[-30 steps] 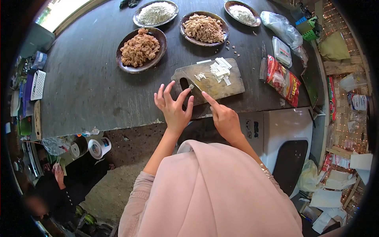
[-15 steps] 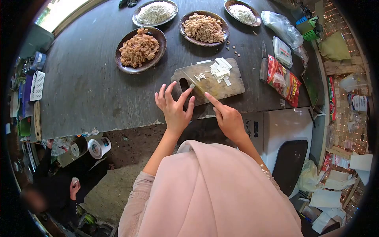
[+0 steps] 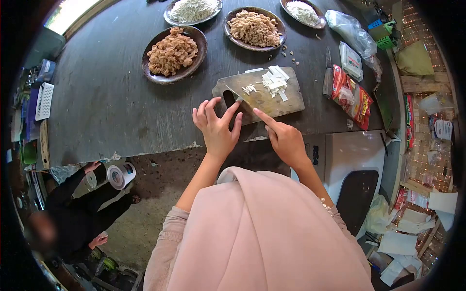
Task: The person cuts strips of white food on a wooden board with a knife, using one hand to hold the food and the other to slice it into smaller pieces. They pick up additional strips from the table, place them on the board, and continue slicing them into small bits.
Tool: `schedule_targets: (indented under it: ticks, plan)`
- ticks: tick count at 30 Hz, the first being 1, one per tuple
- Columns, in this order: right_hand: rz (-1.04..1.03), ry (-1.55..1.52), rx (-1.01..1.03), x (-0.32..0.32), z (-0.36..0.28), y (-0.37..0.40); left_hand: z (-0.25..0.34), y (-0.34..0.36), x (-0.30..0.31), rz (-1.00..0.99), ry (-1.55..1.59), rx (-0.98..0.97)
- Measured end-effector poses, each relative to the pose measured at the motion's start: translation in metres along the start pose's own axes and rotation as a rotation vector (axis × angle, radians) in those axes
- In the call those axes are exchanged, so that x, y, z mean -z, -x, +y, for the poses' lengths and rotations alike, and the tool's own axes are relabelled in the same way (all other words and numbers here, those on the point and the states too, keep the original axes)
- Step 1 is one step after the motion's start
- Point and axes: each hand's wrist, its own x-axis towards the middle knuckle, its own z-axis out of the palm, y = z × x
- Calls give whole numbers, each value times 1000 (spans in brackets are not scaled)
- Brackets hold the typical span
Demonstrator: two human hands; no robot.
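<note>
A wooden cutting board [image 3: 291, 103] lies near the table's front edge, its dark handle slot at the left. My right hand [image 3: 287, 140] is closed around a knife [image 3: 239, 93], index finger stretched along the blade; the handle is hidden in my palm. The thin blade slants across the board. My left hand [image 3: 218, 130] steadies a small white piece [image 3: 239, 99] beside the blade with its index fingertip, thumb below and other fingers curved apart. Thin white slivers [image 3: 249, 89] lie just past the blade. Farther right is a pile of white strips [image 3: 275, 80].
Behind the board stand a plate of brown pieces [image 3: 172, 54], a plate of tan cubes [image 3: 255, 30] and two plates of white shreds [image 3: 194, 10]. A red packet [image 3: 352, 94] and plastic bag [image 3: 352, 31] lie right. At lower left, a person [image 3: 73, 213] sits by a white bucket [image 3: 121, 175].
Both hands stay almost in place at the board, the knife still slanted across it. The view has shifted slightly. The person at lower left has lowered one hand and reaches toward the bucket with the other.
</note>
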Motion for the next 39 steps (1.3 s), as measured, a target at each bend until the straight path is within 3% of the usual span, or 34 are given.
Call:
schedule_targets:
  ticks: [13, 31, 39]
  plan:
    - [54, 212, 85, -11, 4, 4, -2, 1, -2, 21, 12, -7]
    - [124, 147, 129, -17, 2, -2, -2, 1, -1, 12, 34, 0]
    - [45, 111, 84, -10, -2, -6, -2, 1, -2, 17, 45, -2]
